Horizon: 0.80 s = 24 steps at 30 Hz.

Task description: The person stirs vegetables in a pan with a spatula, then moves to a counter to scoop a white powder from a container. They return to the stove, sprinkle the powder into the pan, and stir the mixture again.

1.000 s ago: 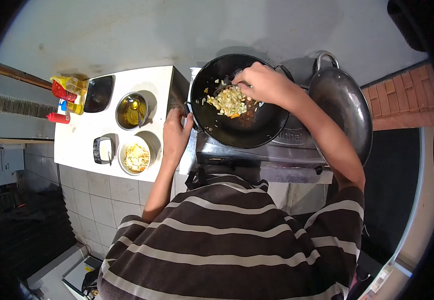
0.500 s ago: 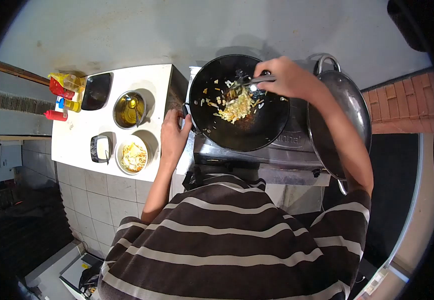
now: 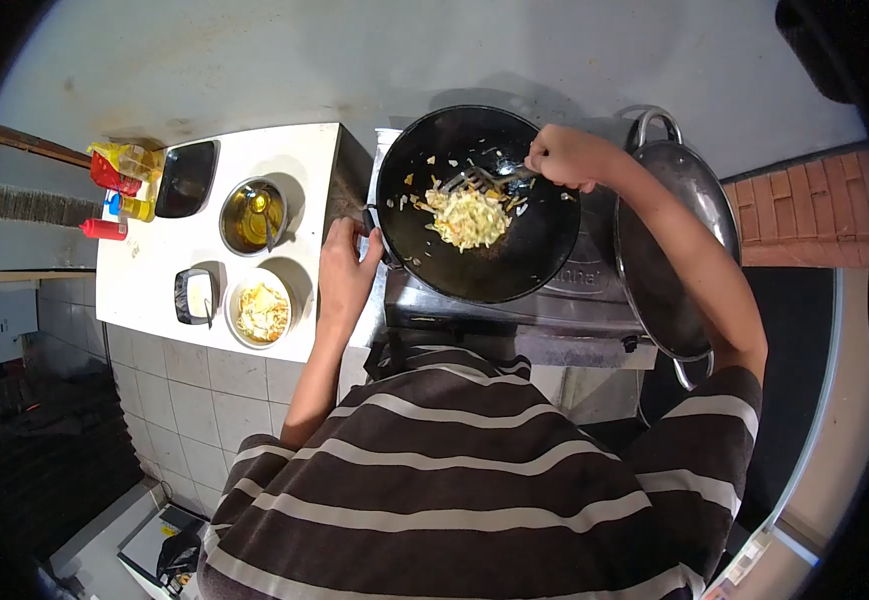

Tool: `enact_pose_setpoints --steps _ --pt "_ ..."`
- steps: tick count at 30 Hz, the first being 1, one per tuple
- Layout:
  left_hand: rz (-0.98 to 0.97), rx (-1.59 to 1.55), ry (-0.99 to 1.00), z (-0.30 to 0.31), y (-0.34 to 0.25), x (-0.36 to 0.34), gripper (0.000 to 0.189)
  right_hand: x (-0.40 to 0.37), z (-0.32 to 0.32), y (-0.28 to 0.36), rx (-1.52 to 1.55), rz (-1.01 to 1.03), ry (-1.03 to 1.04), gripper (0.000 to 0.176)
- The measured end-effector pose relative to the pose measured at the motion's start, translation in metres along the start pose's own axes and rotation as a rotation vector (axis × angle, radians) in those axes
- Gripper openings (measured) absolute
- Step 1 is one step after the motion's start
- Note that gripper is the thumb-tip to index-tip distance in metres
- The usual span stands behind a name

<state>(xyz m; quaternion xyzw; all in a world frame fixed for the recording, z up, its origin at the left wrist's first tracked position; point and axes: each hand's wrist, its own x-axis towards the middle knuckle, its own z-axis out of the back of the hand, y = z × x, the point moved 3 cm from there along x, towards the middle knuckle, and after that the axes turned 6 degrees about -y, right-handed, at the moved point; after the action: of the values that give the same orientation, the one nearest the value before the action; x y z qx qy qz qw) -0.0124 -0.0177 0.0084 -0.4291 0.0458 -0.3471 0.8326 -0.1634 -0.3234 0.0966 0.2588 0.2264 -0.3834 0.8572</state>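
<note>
A black wok (image 3: pixel 529 255) rests on the stove, with chopped pale and yellow food (image 3: pixel 469 220) heaped left of its middle and loose bits scattered around. My right hand (image 3: pixel 566 160) is closed on the handle of a slotted spatula (image 3: pixel 476 180), whose head lies at the far edge of the heap. My left hand (image 3: pixel 347 270) grips the wok's side handle (image 3: pixel 371 219) at the left rim. That hand's fingertips are partly hidden.
On the white table (image 3: pixel 149 270) at left stand a pot of oil (image 3: pixel 237 240), a bowl of shredded food (image 3: pixel 261 342), a small dark dish (image 3: pixel 181 312), a black tray (image 3: pixel 187 180) and a red bottle (image 3: pixel 104 229). A large metal pan (image 3: pixel 689 290) stands right of the stove (image 3: pixel 514 318).
My right hand has shifted slightly right and turned, drawing the spatula with it. The food heap is more gathered and rounded. My left hand stays at the handle.
</note>
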Motion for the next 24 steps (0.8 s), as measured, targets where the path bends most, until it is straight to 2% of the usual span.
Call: enact_pose_setpoints --steps 3,4,6,10,12,13,16,18,20,22,24 --pt "-0.002 -0.016 -0.017 0.000 0.001 -0.001 0.025 -0.026 0.038 0.026 -0.073 0.207 -0.177 0.028" --pt "0.000 -0.025 -0.018 0.000 0.001 -0.001 0.024 -0.012 0.040 0.021 -0.071 0.204 -0.177 0.028" --pt "-0.006 -0.036 -0.012 -0.001 -0.001 0.000 0.024 0.026 0.050 0.017 -0.130 0.625 -0.389 0.025" --pt "-0.011 -0.028 0.003 -0.002 0.000 0.000 0.023 0.034 0.034 0.042 -0.056 0.552 -0.401 0.023" --pt "-0.012 -0.031 -0.013 0.000 0.002 0.002 0.023 0.019 0.011 0.052 -0.116 0.691 -0.177 0.025" --pt "0.014 -0.028 0.007 -0.001 0.004 0.001 0.023 0.009 0.008 0.055 -0.101 0.741 -0.201 0.024" --pt "0.033 -0.028 0.017 0.000 0.002 0.001 0.023 -0.015 0.030 0.068 -0.076 0.712 -0.192 0.024" --pt "0.015 -0.026 0.016 -0.001 0.000 0.001 0.023 -0.015 0.039 0.079 -0.087 0.744 -0.253 0.023" --pt "-0.014 -0.038 -0.004 -0.001 0.001 0.001 0.023 -0.014 0.041 0.087 -0.080 0.609 -0.304 0.024" --pt "0.009 -0.047 0.005 -0.003 0.001 0.001 0.024 0.013 0.020 0.071 -0.102 0.656 -0.331 0.025" --pt "-0.004 -0.038 0.002 -0.001 0.003 0.000 0.024 0.014 0.006 0.063 -0.209 0.719 -0.117 0.026"
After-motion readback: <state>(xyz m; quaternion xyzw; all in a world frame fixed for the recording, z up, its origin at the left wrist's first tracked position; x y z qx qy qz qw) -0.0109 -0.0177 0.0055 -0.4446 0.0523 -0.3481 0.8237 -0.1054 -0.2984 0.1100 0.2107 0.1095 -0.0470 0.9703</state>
